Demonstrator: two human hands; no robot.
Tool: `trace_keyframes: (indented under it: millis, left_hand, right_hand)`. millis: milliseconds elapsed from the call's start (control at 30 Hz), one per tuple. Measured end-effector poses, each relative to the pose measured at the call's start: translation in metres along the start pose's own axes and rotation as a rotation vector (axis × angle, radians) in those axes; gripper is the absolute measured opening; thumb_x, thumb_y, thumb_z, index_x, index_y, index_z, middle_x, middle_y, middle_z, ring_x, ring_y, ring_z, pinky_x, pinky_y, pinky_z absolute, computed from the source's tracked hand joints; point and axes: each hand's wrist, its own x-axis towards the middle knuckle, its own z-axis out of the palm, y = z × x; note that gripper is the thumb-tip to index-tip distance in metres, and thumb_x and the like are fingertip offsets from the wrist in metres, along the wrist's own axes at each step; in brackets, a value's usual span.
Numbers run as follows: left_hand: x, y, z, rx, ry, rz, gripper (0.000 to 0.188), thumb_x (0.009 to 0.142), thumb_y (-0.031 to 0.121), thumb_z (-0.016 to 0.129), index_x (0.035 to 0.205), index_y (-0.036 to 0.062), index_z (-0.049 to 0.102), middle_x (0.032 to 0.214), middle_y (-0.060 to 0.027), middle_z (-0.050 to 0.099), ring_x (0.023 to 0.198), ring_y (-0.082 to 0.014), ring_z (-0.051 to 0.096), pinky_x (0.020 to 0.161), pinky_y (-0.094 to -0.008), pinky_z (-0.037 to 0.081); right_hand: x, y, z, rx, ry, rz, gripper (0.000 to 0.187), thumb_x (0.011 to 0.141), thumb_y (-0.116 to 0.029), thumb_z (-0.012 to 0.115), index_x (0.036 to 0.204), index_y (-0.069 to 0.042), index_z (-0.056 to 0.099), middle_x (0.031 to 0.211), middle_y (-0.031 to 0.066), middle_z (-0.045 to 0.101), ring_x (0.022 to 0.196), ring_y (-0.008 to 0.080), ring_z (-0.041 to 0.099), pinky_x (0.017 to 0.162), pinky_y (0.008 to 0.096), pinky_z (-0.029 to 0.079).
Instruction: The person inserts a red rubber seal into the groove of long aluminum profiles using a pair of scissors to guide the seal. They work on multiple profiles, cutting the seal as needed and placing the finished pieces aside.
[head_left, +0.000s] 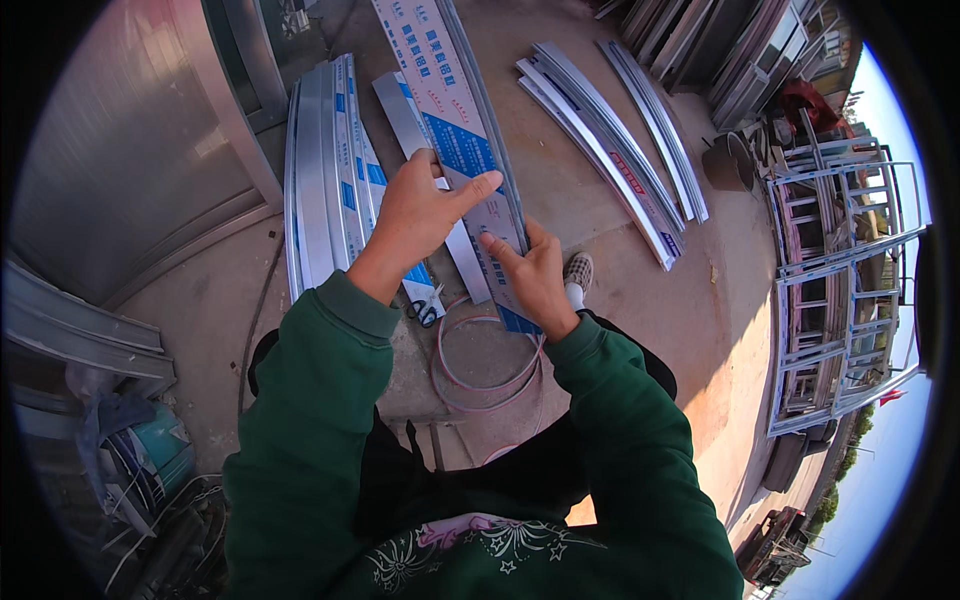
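Note:
A long metal profile (447, 85) with white and blue printed film on its face slants up and away in front of me. My left hand (418, 212) is closed around its left edge, with the thumb lying across the film. Lower down, my right hand (537, 277) grips the right edge near the profile's close end, thumb on top. Below the left hand, scissors with black handles (424, 312) lie beside film-covered profiles (330, 170) on the ground. A thin coiled strip (450, 385) rests on the concrete under the profile's near end.
More curved profiles (600, 135) lie on the ground to the right, near a dark bucket (729, 162). Metal frames (840, 280) are stacked at the far right. A large panel (150, 150) stands at the left, with plastic bags (150, 450) below it.

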Motion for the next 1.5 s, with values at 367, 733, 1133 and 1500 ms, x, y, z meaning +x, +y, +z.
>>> trace_keyframes:
  millis: [367, 733, 1133, 1500]
  left_hand:
    - [-0.031, -0.014, 0.042, 0.51, -0.069, 0.302, 0.037, 0.086, 0.03, 0.072, 0.099, -0.0042, 0.064, 0.096, -0.0218, 0.067, 0.088, -0.0387, 0.069, 0.078, -0.0468, 0.055]
    - [-0.046, -0.02, 0.048, 0.692, -0.077, 0.386, 0.025, 0.076, 0.011, 0.074, 0.092, -0.0053, 0.064, 0.086, -0.0196, 0.068, 0.079, -0.0322, 0.071, 0.067, -0.0466, 0.056]
    - [-0.043, -0.019, 0.041, 0.673, 0.107, 0.491, 0.014, 0.059, 0.005, 0.078, 0.071, 0.0012, 0.071, 0.074, -0.0106, 0.069, 0.077, -0.0234, 0.071, 0.064, -0.0331, 0.055]
    - [-0.038, -0.016, 0.039, 0.669, 0.051, 0.5, 0.023, 0.07, 0.003, 0.07, 0.089, -0.0079, 0.063, 0.073, -0.016, 0.065, 0.066, -0.0276, 0.069, 0.056, -0.0364, 0.053]
  right_hand:
    - [0.03, 0.134, -0.019, -0.468, 0.09, 0.009, 0.029, 0.091, -0.017, 0.074, 0.11, 0.003, 0.07, 0.093, 0.0103, 0.074, 0.079, 0.0155, 0.067, 0.072, 0.0335, 0.054]
    - [0.02, 0.212, 0.048, -0.615, 0.029, 0.231, 0.03, 0.088, -0.016, 0.076, 0.109, 0.006, 0.07, 0.091, 0.0136, 0.075, 0.076, 0.0187, 0.066, 0.071, 0.0375, 0.052]
    - [0.027, 0.205, 0.093, -0.436, 0.086, 0.112, 0.029, 0.086, -0.016, 0.077, 0.097, 0.01, 0.069, 0.084, 0.0206, 0.074, 0.072, 0.0253, 0.068, 0.069, 0.0419, 0.052]
    - [0.025, 0.21, 0.101, -0.361, 0.124, 0.168, 0.028, 0.086, -0.015, 0.077, 0.098, 0.01, 0.07, 0.083, 0.0215, 0.073, 0.071, 0.0244, 0.066, 0.07, 0.0403, 0.051]
